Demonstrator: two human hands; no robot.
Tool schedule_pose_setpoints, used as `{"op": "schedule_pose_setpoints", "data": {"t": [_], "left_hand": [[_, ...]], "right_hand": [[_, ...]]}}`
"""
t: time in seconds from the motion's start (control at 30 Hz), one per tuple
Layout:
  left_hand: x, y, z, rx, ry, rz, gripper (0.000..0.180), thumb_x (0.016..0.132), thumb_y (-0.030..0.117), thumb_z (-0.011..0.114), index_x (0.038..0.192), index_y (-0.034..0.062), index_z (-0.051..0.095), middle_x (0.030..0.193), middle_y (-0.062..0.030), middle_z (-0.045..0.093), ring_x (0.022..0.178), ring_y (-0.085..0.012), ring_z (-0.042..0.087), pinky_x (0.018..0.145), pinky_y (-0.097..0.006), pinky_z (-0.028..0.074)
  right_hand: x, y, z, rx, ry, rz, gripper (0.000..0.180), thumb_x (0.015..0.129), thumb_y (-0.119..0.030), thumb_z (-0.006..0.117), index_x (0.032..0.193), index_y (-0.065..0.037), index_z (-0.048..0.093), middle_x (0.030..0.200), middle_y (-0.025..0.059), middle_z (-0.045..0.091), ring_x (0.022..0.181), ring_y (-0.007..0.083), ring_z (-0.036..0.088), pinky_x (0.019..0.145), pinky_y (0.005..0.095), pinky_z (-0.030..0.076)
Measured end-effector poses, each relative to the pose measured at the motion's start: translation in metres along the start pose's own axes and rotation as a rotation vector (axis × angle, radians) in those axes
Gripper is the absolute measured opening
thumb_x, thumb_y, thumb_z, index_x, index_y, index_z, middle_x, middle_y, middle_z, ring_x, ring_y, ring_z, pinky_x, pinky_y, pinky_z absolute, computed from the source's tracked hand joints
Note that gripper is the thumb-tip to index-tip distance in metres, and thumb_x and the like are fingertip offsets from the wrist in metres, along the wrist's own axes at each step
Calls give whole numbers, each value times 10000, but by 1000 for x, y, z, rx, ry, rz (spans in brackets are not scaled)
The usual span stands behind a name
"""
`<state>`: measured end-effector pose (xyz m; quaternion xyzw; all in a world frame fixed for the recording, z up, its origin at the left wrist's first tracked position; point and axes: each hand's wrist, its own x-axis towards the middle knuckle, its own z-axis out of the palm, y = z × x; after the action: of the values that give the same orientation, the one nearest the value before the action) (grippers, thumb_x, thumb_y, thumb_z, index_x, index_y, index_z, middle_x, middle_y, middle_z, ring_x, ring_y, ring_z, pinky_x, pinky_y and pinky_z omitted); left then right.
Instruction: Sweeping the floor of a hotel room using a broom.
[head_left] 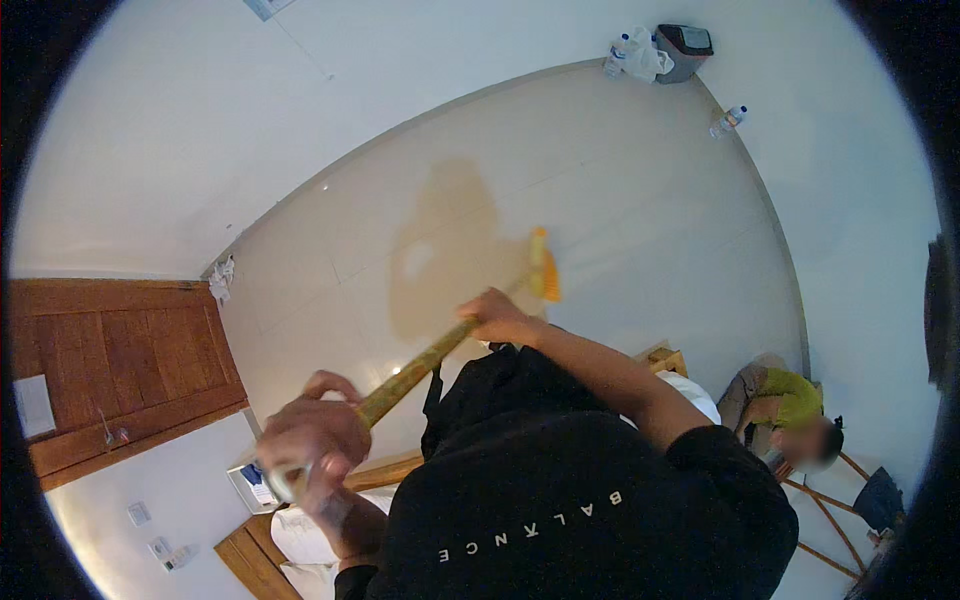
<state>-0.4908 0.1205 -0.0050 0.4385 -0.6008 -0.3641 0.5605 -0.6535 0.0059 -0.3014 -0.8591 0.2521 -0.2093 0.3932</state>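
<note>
A broom runs diagonally across the middle, its patterned yellow-brown handle (415,370) tilted and its yellow-orange head (546,268) down by the pale tiled floor. My left hand (318,432), a little blurred, is closed around the upper part of the handle. Farther down the handle, my right hand (495,316) is wrapped around it, nearer the broom head. The broom head is also somewhat smeared, so I cannot tell whether its bristles touch the floor.
Plastic bottles (728,122), a white bag (648,60) and a grey bin-like box (685,52) stand by the far right walls. Crumpled white stuff (222,278) lies beside the wooden door (140,350). A person in green (790,398) bends low at right, near a wooden-legged stand (830,525).
</note>
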Motion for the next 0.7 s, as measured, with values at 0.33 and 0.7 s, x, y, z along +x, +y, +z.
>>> {"op": "schedule_pose_setpoints", "data": {"t": [0.33, 0.7], "left_hand": [[59, 41, 13, 86, -170, 400, 292, 700, 250, 662, 540, 112, 461, 459, -11, 521, 428, -135, 533, 631, -345, 405], [125, -104, 141, -256, 385, -185, 329, 785, 304, 563, 570, 105, 414, 452, -4, 391, 402, -147, 389, 633, -372, 359]], "right_hand": [[115, -32, -52, 69, -118, -260, 148, 571, -170, 564, 578, -102, 432, 555, 81, 494, 606, 308, 522, 612, 436, 376], [14, 186, -232, -237, -638, 153, 244, 624, -322, 617, 796, -154, 576, 851, 64, 564, 858, 270, 516, 747, 414, 367]]}}
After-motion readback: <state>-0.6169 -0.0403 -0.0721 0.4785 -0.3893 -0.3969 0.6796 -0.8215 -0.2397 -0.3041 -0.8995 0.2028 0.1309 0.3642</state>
